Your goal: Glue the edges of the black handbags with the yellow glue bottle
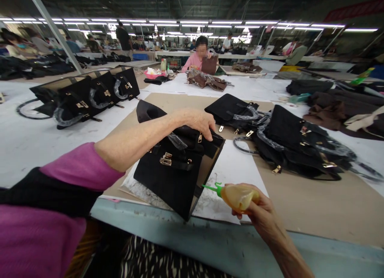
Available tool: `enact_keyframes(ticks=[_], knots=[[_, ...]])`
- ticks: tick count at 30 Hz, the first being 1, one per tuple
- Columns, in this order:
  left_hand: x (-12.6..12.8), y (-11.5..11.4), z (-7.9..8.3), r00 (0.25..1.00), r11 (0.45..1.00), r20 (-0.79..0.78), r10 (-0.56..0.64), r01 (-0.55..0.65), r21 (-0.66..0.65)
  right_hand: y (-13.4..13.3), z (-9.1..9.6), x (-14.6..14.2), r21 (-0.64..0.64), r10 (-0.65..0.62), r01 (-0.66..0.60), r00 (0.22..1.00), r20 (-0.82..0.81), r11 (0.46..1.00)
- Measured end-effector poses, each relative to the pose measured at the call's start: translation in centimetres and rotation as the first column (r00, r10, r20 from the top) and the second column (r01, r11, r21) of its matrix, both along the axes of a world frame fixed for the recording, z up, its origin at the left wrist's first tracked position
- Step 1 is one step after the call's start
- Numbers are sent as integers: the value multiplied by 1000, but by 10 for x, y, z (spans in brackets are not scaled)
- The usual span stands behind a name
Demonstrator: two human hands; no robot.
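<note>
A black handbag (171, 186) with gold clasps stands tilted at the table's front edge. My left hand (201, 122) reaches across it, its fingers curled over the upper right edge near a gold zip pull. In my right hand (261, 208) is a squeeze bottle (238, 197) of amber liquid, held sideways. The bottle's thin green nozzle points left, and its tip is at the bag's side panel, where a beige lining shows; whether it touches cannot be made out.
More black handbags (288, 138) lie to the right, and a row of them (99, 94) stands at the left. Under the work are white paper (252, 170) and brown board (300, 198). A person in pink (193, 61) sits across the table behind brown pieces (205, 79).
</note>
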State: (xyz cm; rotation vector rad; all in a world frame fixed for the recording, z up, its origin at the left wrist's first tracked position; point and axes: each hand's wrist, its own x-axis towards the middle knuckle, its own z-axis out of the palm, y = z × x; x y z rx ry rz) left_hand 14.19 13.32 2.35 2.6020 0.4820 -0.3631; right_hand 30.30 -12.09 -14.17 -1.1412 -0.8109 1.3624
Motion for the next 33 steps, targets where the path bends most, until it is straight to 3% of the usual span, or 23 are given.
enact_keyframes(ticks=[5,13,16,20,24,27,33], knots=[[0,-4,-1,1000,997,0,3,-3,80,-4,-10,-6,-40,13,-15,999,-40,999],[-9,-30,7,997,953,59,-44,24,302,-7,-6,-11,-48,47,-52,993,-110,997],[-20,-42,20,997,930,77,-8,-20,366,-6,-2,-12,-65,5,-18,982,-187,998],[-36,-53,49,995,894,82,48,-80,442,3,8,-12,-78,-90,70,951,-297,994],[-48,-62,67,988,803,115,99,-148,577,20,15,-9,-52,-145,136,931,-336,989],[-52,-71,55,988,720,96,122,-155,676,31,16,-6,-25,-164,165,934,-316,986],[-59,-83,7,986,627,134,104,-169,760,48,5,-1,-1,-155,159,957,-245,987]])
